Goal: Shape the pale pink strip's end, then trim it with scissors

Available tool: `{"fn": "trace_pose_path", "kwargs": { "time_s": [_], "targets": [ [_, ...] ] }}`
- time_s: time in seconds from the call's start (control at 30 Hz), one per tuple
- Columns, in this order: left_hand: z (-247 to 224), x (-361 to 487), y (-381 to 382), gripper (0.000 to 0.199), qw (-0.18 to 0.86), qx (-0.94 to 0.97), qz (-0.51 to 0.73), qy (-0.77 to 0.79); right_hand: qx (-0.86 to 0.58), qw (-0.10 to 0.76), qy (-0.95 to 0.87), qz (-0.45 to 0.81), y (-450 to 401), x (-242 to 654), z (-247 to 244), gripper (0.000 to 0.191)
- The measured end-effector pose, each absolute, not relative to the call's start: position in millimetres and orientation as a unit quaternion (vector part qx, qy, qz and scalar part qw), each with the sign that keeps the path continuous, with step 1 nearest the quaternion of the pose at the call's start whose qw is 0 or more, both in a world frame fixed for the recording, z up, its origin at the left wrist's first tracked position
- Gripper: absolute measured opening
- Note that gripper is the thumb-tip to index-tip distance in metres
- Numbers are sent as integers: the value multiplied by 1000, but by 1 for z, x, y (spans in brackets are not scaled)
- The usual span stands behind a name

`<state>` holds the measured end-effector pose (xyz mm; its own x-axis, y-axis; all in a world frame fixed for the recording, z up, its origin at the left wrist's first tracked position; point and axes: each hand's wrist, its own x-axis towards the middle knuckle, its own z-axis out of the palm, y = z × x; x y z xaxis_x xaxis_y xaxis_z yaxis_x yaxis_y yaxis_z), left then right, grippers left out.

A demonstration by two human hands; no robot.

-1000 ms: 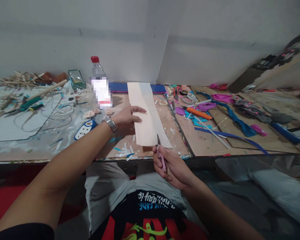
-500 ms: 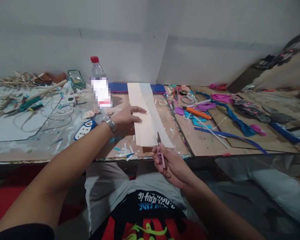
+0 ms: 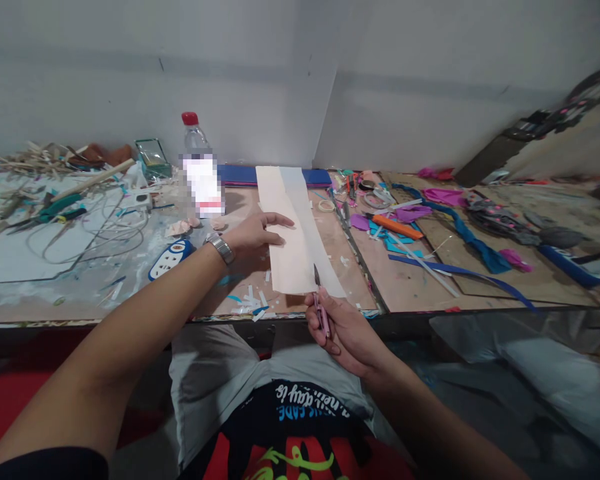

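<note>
A long pale sheet of paper (image 3: pixel 293 267) lies from the back of the table to its front edge, its far end over a dark blue stack (image 3: pixel 237 175). My left hand (image 3: pixel 263 232), with a metal watch at the wrist, rests on the sheet's left side, fingers apart. Small pink scissors (image 3: pixel 322 316) are gripped in my right hand (image 3: pixel 345 331) at the near edge of the paper. Their dark blades point away from me at the sheet and look nearly closed. Part of the handles is hidden by my fingers.
A red-capped bottle (image 3: pixel 196 137) and a blue-and-white power strip (image 3: pixel 171 259) stand or lie on the left. Pliers (image 3: pixel 60 208), cables and sticks are farther left. To the right are an orange cutter (image 3: pixel 396 227), a blue strip (image 3: pixel 473 278) and coloured scraps.
The scissor blades have come closer together. The paper has shifted very slightly, while my left hand has hardly moved.
</note>
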<state>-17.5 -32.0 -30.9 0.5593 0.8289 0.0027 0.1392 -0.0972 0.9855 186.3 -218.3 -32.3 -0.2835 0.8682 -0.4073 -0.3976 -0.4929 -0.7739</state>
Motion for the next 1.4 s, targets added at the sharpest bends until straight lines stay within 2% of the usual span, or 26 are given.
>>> {"fn": "trace_pose_path", "kwargs": {
  "time_s": [0.83, 1.4],
  "targets": [
    [-27, -17, -35, 46, 568, 677, 303, 358, -422, 423, -285, 750, -219, 185, -32, 41],
    [-27, -17, -36, 48, 581, 675, 291, 351, -446, 419, -282, 739, -216, 185, -31, 51]
  ]
}}
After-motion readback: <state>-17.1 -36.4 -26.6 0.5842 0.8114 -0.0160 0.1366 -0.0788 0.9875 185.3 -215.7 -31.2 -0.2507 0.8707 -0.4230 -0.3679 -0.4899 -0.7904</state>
